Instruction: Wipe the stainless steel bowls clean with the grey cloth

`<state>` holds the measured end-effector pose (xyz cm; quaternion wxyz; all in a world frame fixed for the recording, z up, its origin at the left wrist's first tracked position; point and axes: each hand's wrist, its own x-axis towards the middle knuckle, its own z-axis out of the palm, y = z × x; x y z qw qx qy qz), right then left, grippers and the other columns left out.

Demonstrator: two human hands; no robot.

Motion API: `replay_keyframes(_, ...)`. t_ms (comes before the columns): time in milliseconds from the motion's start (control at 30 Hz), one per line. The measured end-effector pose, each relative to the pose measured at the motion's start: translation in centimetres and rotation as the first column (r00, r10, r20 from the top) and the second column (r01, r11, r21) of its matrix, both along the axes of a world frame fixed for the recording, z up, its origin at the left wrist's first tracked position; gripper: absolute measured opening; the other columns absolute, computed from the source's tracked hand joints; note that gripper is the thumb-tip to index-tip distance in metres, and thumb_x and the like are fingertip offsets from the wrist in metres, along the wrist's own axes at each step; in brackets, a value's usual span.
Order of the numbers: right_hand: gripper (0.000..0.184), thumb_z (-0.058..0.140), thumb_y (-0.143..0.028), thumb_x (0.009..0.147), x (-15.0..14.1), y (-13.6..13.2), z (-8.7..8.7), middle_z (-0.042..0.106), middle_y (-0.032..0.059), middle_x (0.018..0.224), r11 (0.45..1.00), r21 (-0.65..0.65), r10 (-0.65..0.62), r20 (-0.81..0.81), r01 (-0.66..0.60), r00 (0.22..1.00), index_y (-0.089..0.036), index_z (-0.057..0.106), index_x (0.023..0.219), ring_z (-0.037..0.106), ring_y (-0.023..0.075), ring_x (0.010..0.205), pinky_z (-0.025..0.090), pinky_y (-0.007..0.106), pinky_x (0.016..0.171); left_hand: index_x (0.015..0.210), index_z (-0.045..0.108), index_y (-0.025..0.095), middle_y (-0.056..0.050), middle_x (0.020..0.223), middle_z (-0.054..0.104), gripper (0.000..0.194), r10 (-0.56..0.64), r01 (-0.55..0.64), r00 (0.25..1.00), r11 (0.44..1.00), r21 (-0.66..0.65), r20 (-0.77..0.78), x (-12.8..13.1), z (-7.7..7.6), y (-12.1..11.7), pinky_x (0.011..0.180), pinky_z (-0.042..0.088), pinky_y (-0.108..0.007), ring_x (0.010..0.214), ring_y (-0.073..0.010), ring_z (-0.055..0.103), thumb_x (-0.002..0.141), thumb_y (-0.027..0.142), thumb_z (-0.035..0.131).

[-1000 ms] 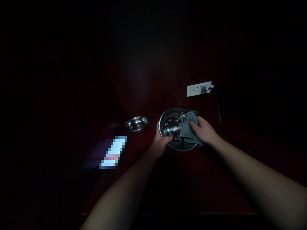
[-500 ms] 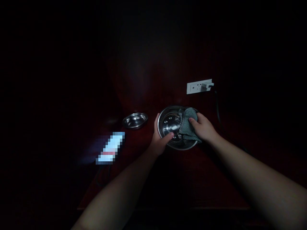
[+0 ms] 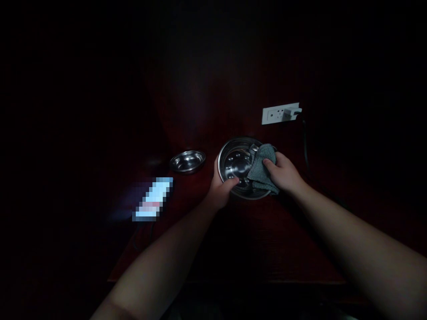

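A shiny steel bowl is held up in front of me, its inside turned toward the camera. My left hand grips its left side, with the thumb over the rim and the other fingers mostly hidden behind. A grey-green cloth is folded over the right rim, part of it inside the bowl. My right hand pinches the cloth against that rim, thumb on top; its remaining fingers are out of sight.
A second, shallower steel bowl sits on the dark red table. Nearer on the left lies a bright, blurred-out screen with a cable. A white power socket holds a plug, its cord hanging down on the right. The surroundings are very dark.
The view has shifted slightly, so the table things appear a little higher. Both hands keep their hold on the bowl and cloth, with the bowl's tilt barely altered.
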<state>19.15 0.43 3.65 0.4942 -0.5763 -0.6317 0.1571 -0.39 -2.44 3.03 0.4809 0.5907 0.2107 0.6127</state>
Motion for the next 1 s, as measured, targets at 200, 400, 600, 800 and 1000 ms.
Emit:
replay_keyframes(200, 0.022, 0.048, -0.04, 0.078, 0.4, 0.3, 0.0, 0.062, 0.0054, 0.078, 1.0, -0.019, -0.024, 0.012, 0.024, 1.0, -0.02, 0.053, 0.085, 0.057, 0.0208, 0.07, 0.046, 0.034, 0.063, 0.132, 0.03, 0.023, -0.008, 0.128, 0.049, 0.077, -0.022, 0.022, 1.0, 1.0, -0.007, -0.017, 0.0, 0.1, -0.2, 0.102, 0.031, -0.045, 0.119, -0.0287, 0.044, 0.062, 0.018, 0.061)
replay_keyframes(400, 0.021, 0.051, -0.041, 0.076, 0.7, 0.0, 0.6, 0.059, 0.0045, 0.073, 0.996, -0.003, -0.087, 0.065, 0.088, 0.994, -0.02, 0.051, 0.081, 0.055, 0.02, 0.065, 0.044, 0.034, 0.059, 0.133, 0.027, 0.024, -0.008, 0.133, 0.045, 0.081, -0.099, 0.098, 0.993, 0.995, -0.029, -0.06, -0.3, -0.1, 0.1, 0.103, 0.03, -0.046, 0.123, -0.0297, 0.04, 0.06, 0.016, 0.062)
replay_keyframes(600, 0.019, 0.054, -0.039, 0.075, 0.7, 0.0, 0.5, 0.058, 0.0049, 0.072, 0.996, -0.05, -0.078, 0.026, 0.079, 0.997, -0.021, 0.052, 0.08, 0.054, 0.0196, 0.063, 0.042, 0.033, 0.056, 0.136, 0.022, 0.023, -0.01, 0.137, 0.04, 0.081, -0.071, 0.074, 0.996, 0.996, 0.047, -0.055, 0.1, -0.4, -0.3, 0.105, 0.029, -0.045, 0.125, -0.0282, 0.039, 0.067, 0.019, 0.062)
replay_keyframes(800, 0.023, 0.056, -0.041, 0.076, 0.7, 0.4, -0.2, 0.057, 0.0012, 0.071, 0.995, -0.089, -0.052, -0.137, 0.04, 0.989, -0.02, 0.052, 0.082, 0.051, 0.0145, 0.058, 0.04, 0.026, 0.048, 0.138, 0.016, 0.024, -0.011, 0.14, 0.036, 0.081, 0.065, -0.055, 0.993, 0.994, 0.098, -0.098, 0.7, -0.3, -1.6, 0.108, 0.025, -0.042, 0.128, -0.0245, 0.036, 0.072, 0.024, 0.064)
replay_keyframes(1000, 0.025, 0.059, -0.039, 0.074, 0.0, -0.3, 0.4, 0.055, 0.0008, 0.071, 0.985, -0.169, -0.086, -0.282, 0.039, 0.956, -0.017, 0.052, 0.082, 0.049, 0.0114, 0.056, 0.039, 0.023, 0.047, 0.135, 0.021, 0.023, -0.011, 0.132, 0.043, 0.076, 0.077, -0.074, 0.993, 0.997, 0.036, -0.094, 0.8, -0.4, -1.5, 0.105, 0.029, -0.043, 0.122, -0.024, 0.042, 0.072, 0.021, 0.063)
